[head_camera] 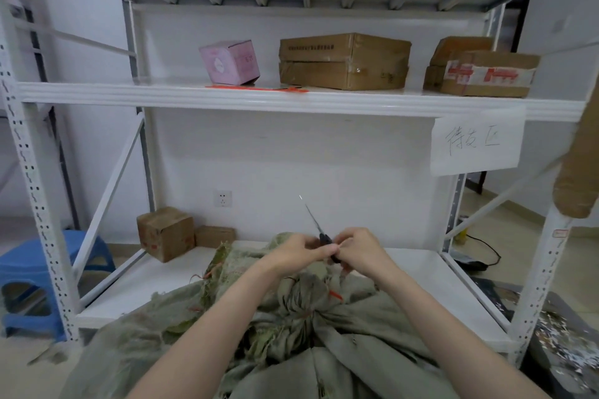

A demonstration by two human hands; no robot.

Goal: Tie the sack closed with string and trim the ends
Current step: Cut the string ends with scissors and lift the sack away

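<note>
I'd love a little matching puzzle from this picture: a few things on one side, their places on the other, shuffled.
Things:
1. pink cardboard box
2. blue plastic stool
3. dark-handled scissors
4. white paper sign with handwriting

Places:
A. on the floor, left of the rack
B. hanging from the middle shelf's front edge
C. on the middle shelf, left end
D. between the two hands, above the sack

Pairs: 1-C, 2-A, 3-D, 4-B

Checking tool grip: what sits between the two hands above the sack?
In the head view, dark-handled scissors sit between the left hand and right hand, blades pointing up, above the sack.
</note>
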